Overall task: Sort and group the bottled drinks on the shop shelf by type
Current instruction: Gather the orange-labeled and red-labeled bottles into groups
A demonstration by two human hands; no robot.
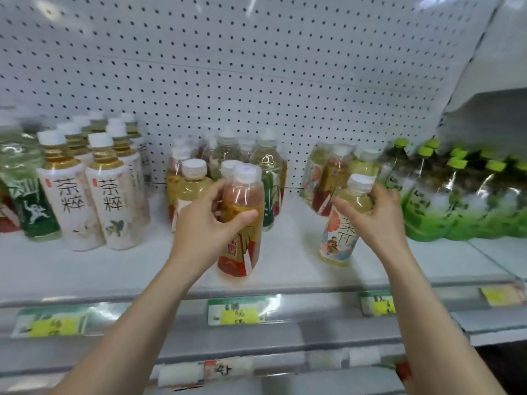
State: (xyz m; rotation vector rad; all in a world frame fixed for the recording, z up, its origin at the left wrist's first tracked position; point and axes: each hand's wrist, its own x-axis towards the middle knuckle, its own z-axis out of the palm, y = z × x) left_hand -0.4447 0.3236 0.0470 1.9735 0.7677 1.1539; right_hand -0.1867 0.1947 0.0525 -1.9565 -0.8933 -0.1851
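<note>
My left hand (205, 226) grips the red-label bottle (242, 252), which stands at the front of the shelf (288, 258). Right of that bottle, my right hand (379, 220) grips a pale-yellow bottle (340, 238), tilted. A mixed cluster (268, 172) sits just behind it, white-label teas (111, 212) to its left, and green-cap bottles (456, 206) far right.

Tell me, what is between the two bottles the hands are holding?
Nothing: in the head view, only bare shelf lies between the reddish bottle and the yellow bottle.
</note>
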